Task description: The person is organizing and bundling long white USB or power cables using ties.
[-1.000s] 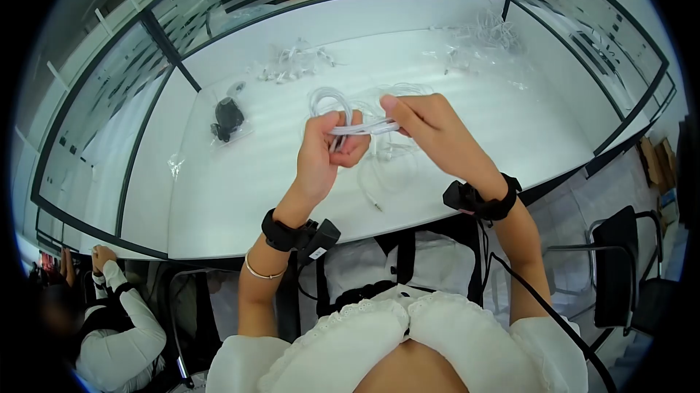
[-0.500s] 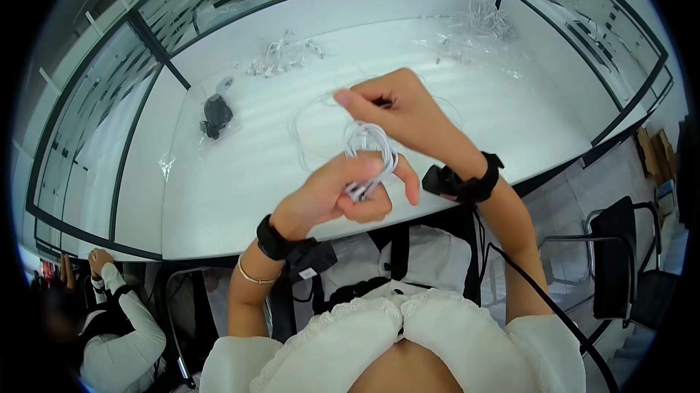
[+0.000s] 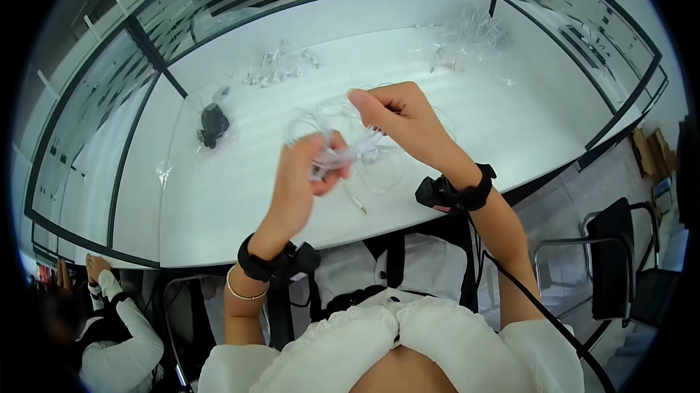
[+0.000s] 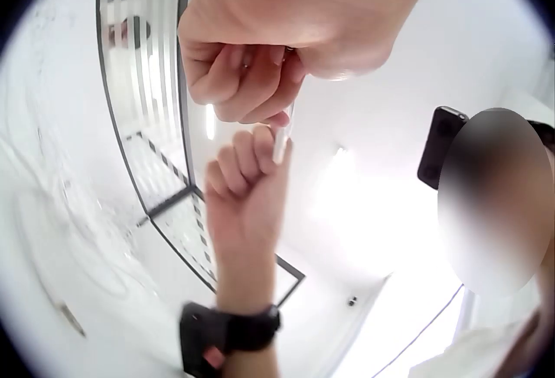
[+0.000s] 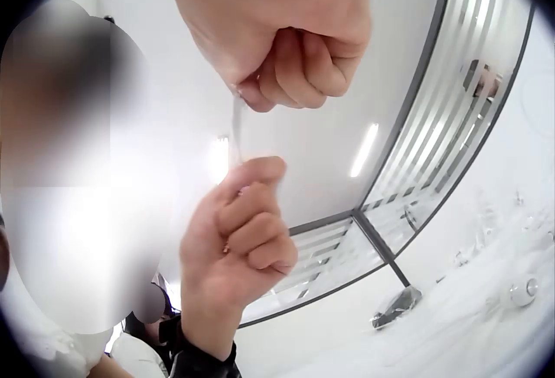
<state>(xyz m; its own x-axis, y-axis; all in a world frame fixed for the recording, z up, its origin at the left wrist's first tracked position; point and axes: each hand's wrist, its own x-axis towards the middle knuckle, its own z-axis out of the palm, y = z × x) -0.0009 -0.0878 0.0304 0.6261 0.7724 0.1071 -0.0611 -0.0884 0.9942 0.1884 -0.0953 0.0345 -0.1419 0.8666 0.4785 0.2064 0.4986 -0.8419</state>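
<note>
My left hand (image 3: 295, 178) grips a white cable (image 3: 297, 127), gathered in loops that are blurred by motion. To its right and a little higher, my right hand (image 3: 405, 117) pinches the same cable, and a stretch of it runs between the two hands. In the left wrist view the right hand (image 4: 247, 196) has its fingers curled in, with a short white piece at the fingertips. The right wrist view has the left hand (image 5: 238, 243) with fingers folded and a thin strand rising toward the other hand. Below the hands, a cable end with a metal plug (image 3: 359, 205) shows over the table.
A black object (image 3: 214, 123) in a clear bag lies at the left of the white table (image 3: 219, 211). Bagged white cables (image 3: 281, 66) sit at the back left, and a bigger tangle (image 3: 477, 30) at the back right. Framed glass partitions (image 3: 583, 50) border the table.
Half a second ago the looped cable was close below the right hand; now the left hand has swung left and turned upward with it. The right hand has moved slightly right and down.
</note>
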